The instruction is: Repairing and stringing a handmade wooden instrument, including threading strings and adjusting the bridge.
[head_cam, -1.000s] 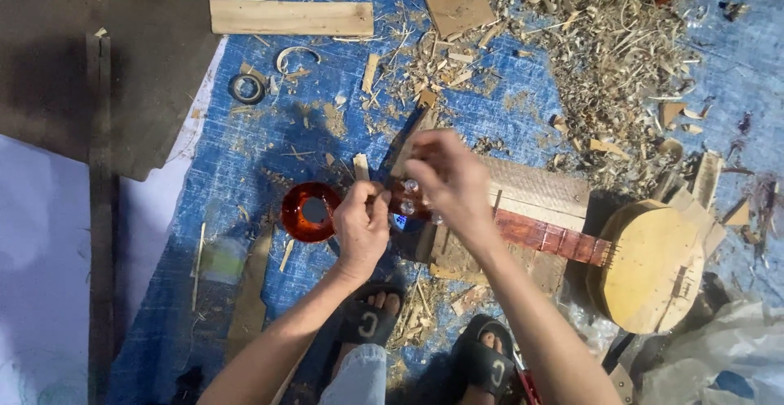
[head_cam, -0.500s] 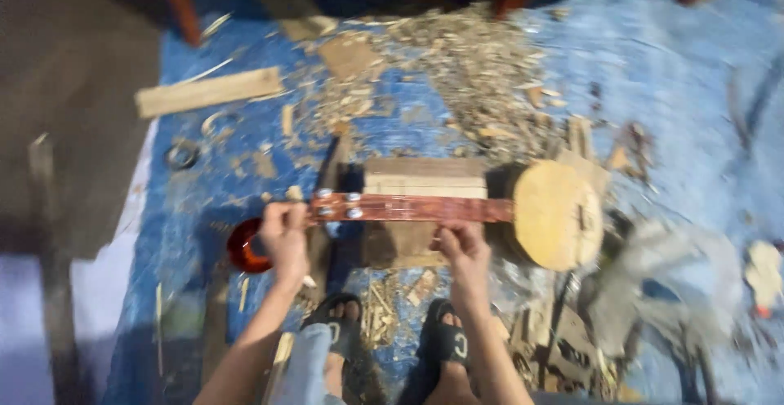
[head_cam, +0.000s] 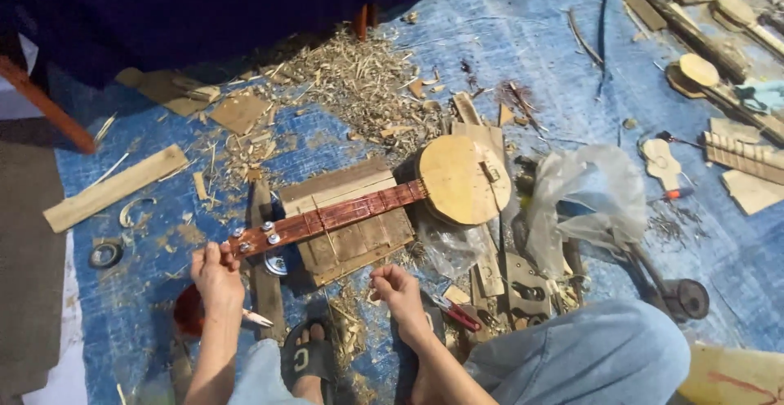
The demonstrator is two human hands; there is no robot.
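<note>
left hand (head_cam: 216,274) closed, gripping | right hand (head_cam: 398,287) loosely curled

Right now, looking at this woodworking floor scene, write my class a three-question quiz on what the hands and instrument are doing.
1. True or false: the left hand grips the headstock end of the small wooden stringed instrument.
2. The instrument's neck rests on: A) wooden block B) a metal vice C) a cushion.
3. Fill in: the floor is covered by a blue ____.

Key: 1 true; 2 A; 3 tarp.
</note>
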